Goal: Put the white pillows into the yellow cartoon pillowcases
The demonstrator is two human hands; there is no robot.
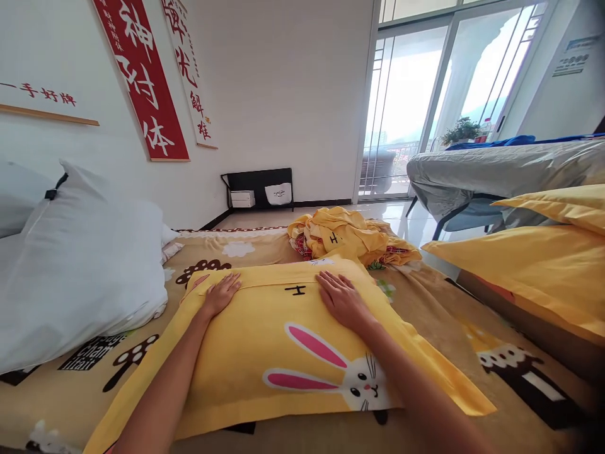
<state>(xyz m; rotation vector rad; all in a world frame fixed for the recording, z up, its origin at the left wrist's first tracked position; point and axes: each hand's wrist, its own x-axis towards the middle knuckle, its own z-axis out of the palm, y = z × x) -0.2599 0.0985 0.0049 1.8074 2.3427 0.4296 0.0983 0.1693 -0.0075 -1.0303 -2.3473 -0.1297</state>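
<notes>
A yellow pillow with a white rabbit print lies on the bed in front of me. My left hand rests flat on its far left part, fingers stretched out. My right hand lies flat on its far right part, fingers spread toward the far edge. Neither hand holds anything. Just beyond the pillow sits a crumpled heap of yellow fabric.
A big white pillow lies to the left on the patterned bedsheet. Two yellow pillows are stacked at the right. A grey-covered table and glass balcony doors stand beyond; red banners hang on the wall.
</notes>
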